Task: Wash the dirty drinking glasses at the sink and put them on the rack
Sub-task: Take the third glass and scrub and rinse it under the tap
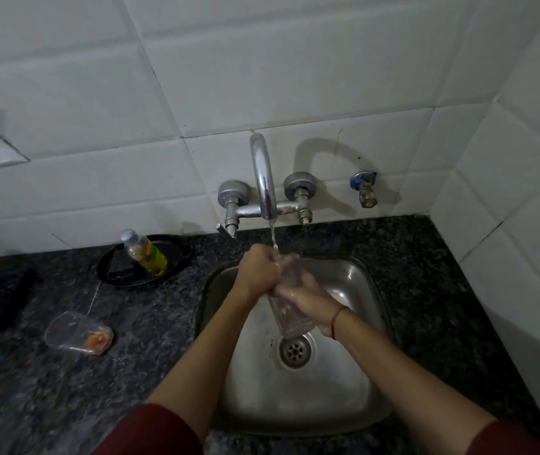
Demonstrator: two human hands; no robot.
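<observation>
Over a stainless-steel sink (354,280), a clear, smooth drinking glass (290,318) tilts under the running tap (263,178) — the right hand (311,300) wraps its fingers round the wet body, and the left hand (258,267) grips the mouth. Slick glass could slip and crack against the metal. A second glass (78,333), orange-stained, lies sideways on the speckled stone surface (65,389) — free to roll.

A single wide-angle view, worn on the head, looks forward and steeply down from just in front of the sink (344,405), close above its basin. Behind the sink rise the tap (263,178) and tiled wall (262,77); countertop (48,389) spreads to either side.
</observation>
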